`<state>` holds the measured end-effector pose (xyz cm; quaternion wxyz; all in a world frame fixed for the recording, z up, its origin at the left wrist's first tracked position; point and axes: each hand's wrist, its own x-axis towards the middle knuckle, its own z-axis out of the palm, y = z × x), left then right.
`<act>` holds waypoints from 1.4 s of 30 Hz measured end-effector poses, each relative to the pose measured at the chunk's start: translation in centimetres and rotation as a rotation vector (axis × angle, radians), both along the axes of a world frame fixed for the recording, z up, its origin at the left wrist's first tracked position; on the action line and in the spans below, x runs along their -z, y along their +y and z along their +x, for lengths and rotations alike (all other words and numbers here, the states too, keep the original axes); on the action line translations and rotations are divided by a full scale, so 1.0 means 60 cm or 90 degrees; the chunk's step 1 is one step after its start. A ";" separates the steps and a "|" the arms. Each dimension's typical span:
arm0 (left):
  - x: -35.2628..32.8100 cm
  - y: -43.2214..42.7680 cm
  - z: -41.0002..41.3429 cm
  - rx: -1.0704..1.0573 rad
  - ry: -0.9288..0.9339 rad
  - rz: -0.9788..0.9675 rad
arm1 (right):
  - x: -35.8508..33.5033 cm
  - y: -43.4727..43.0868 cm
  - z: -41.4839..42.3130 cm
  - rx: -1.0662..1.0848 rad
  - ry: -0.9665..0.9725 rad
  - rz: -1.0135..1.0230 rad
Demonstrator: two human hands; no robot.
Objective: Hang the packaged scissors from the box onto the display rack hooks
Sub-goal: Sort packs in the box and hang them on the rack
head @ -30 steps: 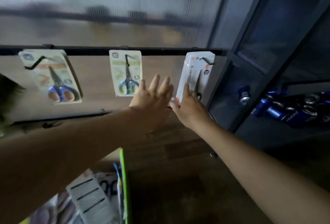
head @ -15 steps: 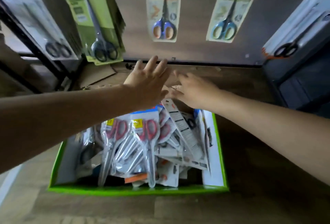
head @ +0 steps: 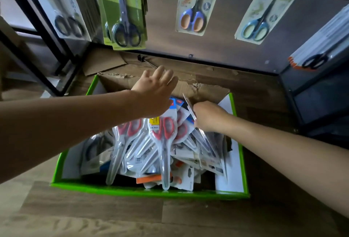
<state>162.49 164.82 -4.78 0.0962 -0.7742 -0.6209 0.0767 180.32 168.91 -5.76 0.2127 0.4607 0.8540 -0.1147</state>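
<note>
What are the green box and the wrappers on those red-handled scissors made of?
The green box looks like cardboard with a glossy print: its torn back flap is brown and ragged. The wrappers on the red-handled scissors seem clear shiny plastic: blades show through.

Dim, soft focus; wide-angle bending at edges

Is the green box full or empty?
Full. The box holds a heap of packaged scissors piled across it, and the right hand pinches one package from the heap.
</note>
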 end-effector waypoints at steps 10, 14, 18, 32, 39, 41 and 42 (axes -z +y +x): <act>-0.010 0.025 0.011 -0.060 -0.120 -0.042 | -0.055 0.054 0.036 0.123 0.252 0.083; -0.031 0.055 0.014 -0.179 -0.417 -0.074 | -0.042 0.063 0.045 0.133 0.369 0.049; -0.059 0.077 0.020 -0.217 -0.612 -0.073 | -0.041 0.065 0.050 0.172 0.421 0.008; -0.154 0.166 0.107 -0.171 -0.755 0.063 | -0.092 0.100 0.101 0.227 0.709 0.125; -0.200 0.189 0.227 -0.050 -0.626 0.127 | -0.168 0.153 0.202 0.261 0.558 0.293; -0.208 0.204 0.269 -0.015 -0.586 0.108 | -0.175 0.170 0.234 0.290 0.563 0.323; -0.212 0.213 0.290 -0.009 -0.564 0.097 | -0.175 0.178 0.250 0.304 0.562 0.329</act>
